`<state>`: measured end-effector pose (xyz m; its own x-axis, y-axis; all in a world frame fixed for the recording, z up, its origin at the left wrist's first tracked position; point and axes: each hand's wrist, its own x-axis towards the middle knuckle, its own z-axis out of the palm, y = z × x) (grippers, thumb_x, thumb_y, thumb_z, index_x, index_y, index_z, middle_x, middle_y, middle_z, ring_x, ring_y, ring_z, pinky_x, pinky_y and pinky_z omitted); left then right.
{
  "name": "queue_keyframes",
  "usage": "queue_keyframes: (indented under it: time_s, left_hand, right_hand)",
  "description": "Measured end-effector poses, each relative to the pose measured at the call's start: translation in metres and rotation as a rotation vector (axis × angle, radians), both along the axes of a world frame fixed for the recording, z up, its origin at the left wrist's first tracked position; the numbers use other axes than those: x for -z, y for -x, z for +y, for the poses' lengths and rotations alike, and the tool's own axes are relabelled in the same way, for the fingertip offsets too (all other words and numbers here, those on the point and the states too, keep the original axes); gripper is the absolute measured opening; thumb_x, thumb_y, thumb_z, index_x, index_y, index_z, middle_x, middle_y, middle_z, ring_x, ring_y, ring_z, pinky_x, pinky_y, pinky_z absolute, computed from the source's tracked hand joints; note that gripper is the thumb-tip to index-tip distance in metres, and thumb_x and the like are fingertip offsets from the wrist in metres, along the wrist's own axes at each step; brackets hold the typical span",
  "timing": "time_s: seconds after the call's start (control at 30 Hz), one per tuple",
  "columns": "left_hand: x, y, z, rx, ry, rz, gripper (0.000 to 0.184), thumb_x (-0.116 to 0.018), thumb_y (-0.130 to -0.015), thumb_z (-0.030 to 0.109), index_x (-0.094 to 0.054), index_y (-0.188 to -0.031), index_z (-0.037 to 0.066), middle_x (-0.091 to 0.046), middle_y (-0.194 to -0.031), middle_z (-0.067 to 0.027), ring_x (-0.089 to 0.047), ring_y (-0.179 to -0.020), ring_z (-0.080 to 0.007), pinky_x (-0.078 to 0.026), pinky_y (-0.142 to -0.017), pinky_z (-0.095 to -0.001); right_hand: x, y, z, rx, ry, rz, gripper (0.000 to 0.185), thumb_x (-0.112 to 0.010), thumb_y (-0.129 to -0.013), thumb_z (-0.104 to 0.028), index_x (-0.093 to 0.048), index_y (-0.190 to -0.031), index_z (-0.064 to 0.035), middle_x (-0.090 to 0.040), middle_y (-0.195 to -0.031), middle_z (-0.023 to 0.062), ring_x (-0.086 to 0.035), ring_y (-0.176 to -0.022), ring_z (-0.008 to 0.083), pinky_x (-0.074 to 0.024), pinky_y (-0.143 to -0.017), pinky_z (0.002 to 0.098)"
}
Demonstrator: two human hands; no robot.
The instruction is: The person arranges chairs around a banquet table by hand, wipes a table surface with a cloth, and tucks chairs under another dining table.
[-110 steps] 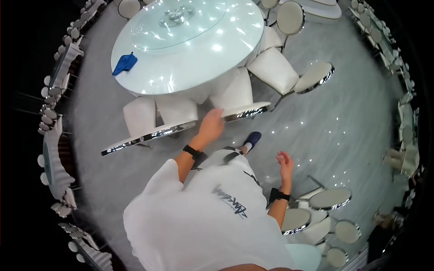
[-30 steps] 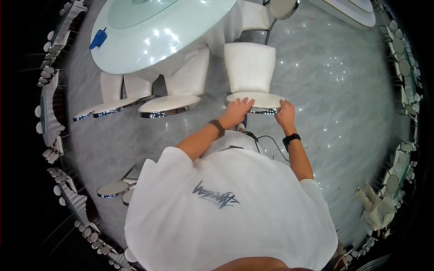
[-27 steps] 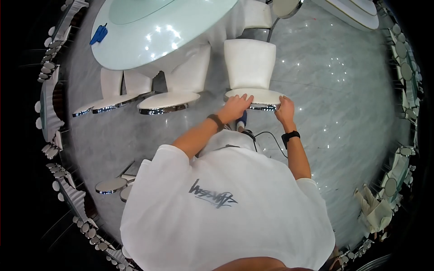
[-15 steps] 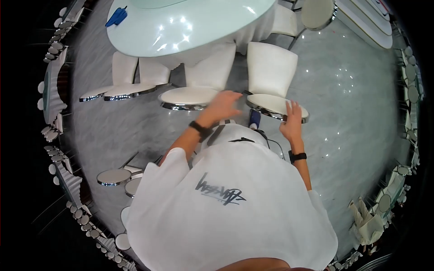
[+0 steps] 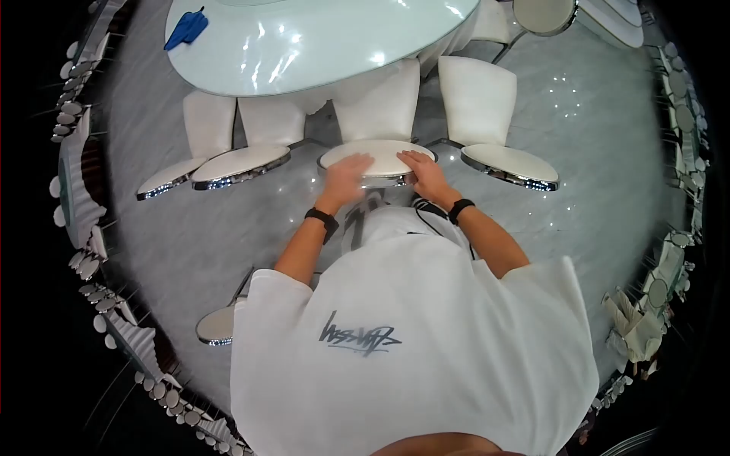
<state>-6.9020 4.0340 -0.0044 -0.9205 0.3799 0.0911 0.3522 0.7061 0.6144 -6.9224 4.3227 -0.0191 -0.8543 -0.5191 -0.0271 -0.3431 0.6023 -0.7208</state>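
Note:
A white chair (image 5: 378, 158) with an oval, chrome-rimmed back stands directly in front of me, its pale panel reaching to the table edge. Over the right part of its rim, my right hand (image 5: 426, 173) lies with fingers on the white surface and thumb by the chrome edge. My left hand (image 5: 346, 176) is at the left part of the same oval, blurred, with its fingers seemingly stretched out over it. To the right stands another white chair (image 5: 511, 163) of the same kind, apart from both hands.
Ahead is a round table (image 5: 243, 72) with a glossy pale-green top and a blue cloth (image 5: 187, 29). More white chairs (image 5: 242, 161) line it at left. Behind me at left is another chair (image 5: 217, 325). Grey marble-look floor (image 5: 167, 243) surrounds me.
My right hand has left the right-hand chair and come to the middle one. My left hand has moved onto the middle chair too. The view has shifted to the left.

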Motion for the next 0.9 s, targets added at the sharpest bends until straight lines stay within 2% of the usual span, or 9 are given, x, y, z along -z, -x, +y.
queue_keyframes:
  time_s: [0.13,0.23,0.33,0.43,0.53,0.63,0.73,0.83,0.9]
  left_hand:
    - [0.005,0.005,0.019,-0.012,-0.049,0.039,0.064,-0.069,-0.063,0.007,-0.074,-0.127,0.009,-0.073,-0.132,-0.015,-0.068,-0.124,-0.0366,-0.056,-0.103,-0.0464]
    - [0.0,0.007,0.039,-0.034,-0.038,0.105,0.06,-0.064,-0.066,0.003,-0.076,-0.123,0.013,-0.076,-0.126,-0.0121,-0.073,-0.115,-0.0346,-0.06,-0.093,-0.0452]
    - [-0.01,0.008,0.056,-0.033,-0.078,0.098,0.06,-0.065,-0.066,0.006,-0.076,-0.124,0.013,-0.076,-0.125,-0.0132,-0.072,-0.113,-0.0366,-0.06,-0.092,-0.0453]
    - [-0.018,0.012,0.081,-0.03,-0.026,0.011,0.06,-0.066,-0.066,0.008,-0.075,-0.125,0.014,-0.075,-0.125,-0.0139,-0.071,-0.112,-0.0376,-0.059,-0.094,-0.0462]
    - [-0.021,0.015,0.092,-0.019,-0.059,0.015,0.055,-0.068,-0.067,0.008,-0.075,-0.122,0.009,-0.076,-0.122,-0.015,-0.071,-0.109,-0.0378,-0.058,-0.091,-0.0472]
    - [-0.02,0.009,0.076,-0.046,-0.043,-0.078,0.053,-0.07,-0.071,0.01,-0.074,-0.124,0.009,-0.074,-0.127,-0.0162,-0.068,-0.117,-0.0394,-0.056,-0.098,-0.0472]
    - [-0.004,0.005,0.032,0.131,-0.035,0.032,0.068,-0.08,-0.074,0.015,-0.066,-0.14,0.011,-0.066,-0.145,-0.0148,-0.058,-0.137,-0.036,-0.047,-0.115,-0.0471]
    - [-0.035,-0.024,-0.037,-0.047,-0.137,0.012,0.079,-0.089,-0.073,0.02,-0.061,-0.147,0.013,-0.06,-0.153,-0.0134,-0.051,-0.146,-0.0354,-0.04,-0.121,-0.0486]
    - [-0.045,-0.04,-0.111,-0.2,-0.114,-0.004,0.084,-0.092,-0.072,0.02,-0.059,-0.149,0.013,-0.058,-0.154,-0.0134,-0.051,-0.146,-0.0359,-0.041,-0.121,-0.0476]
  right_hand:
    - [-0.006,0.005,0.015,0.073,0.001,0.033,0.07,-0.061,-0.07,0.013,-0.067,-0.138,-0.0061,-0.068,-0.136,0.0216,-0.061,-0.126,0.0442,-0.0503,-0.107,0.0484]
    - [-0.002,-0.002,0.028,0.113,-0.008,0.04,0.069,-0.059,-0.068,0.015,-0.069,-0.134,-0.0043,-0.069,-0.134,0.0233,-0.063,-0.12,0.046,-0.0511,-0.105,0.0481]
    - [0.003,0.001,0.044,0.149,0.037,0.097,0.064,-0.059,-0.071,0.015,-0.07,-0.131,-0.0041,-0.07,-0.131,0.0227,-0.064,-0.12,0.0461,-0.0521,-0.103,0.0464]
    - [-0.01,-0.001,0.061,0.239,0.007,0.024,0.063,-0.061,-0.072,0.013,-0.07,-0.131,-0.005,-0.071,-0.132,0.0209,-0.064,-0.123,0.044,-0.0521,-0.104,0.0459]
    - [-0.013,-0.002,0.074,0.254,-0.01,-0.049,0.06,-0.06,-0.074,0.011,-0.07,-0.131,-0.0041,-0.07,-0.132,0.0218,-0.065,-0.122,0.0435,-0.0522,-0.104,0.0457]
    - [-0.007,0.0,0.059,0.227,0.001,-0.051,0.055,-0.059,-0.076,0.008,-0.07,-0.129,-0.0028,-0.07,-0.131,0.0233,-0.065,-0.122,0.0433,-0.0514,-0.106,0.0466]
    - [0.007,-0.007,0.032,0.257,-0.055,0.042,0.053,-0.061,-0.076,0.006,-0.07,-0.128,-0.0007,-0.07,-0.13,0.0244,-0.065,-0.122,0.0439,-0.051,-0.108,0.0481]
    - [0.002,-0.013,0.006,0.214,-0.166,0.097,0.051,-0.062,-0.077,0.004,-0.069,-0.127,0.0018,-0.07,-0.13,0.0253,-0.065,-0.121,0.0453,-0.0515,-0.107,0.0495]
    - [-0.032,-0.018,-0.029,0.084,-0.122,0.086,0.061,-0.069,-0.078,-0.001,-0.063,-0.138,0.0001,-0.063,-0.143,0.0248,-0.056,-0.136,0.0429,-0.0453,-0.116,0.0488]
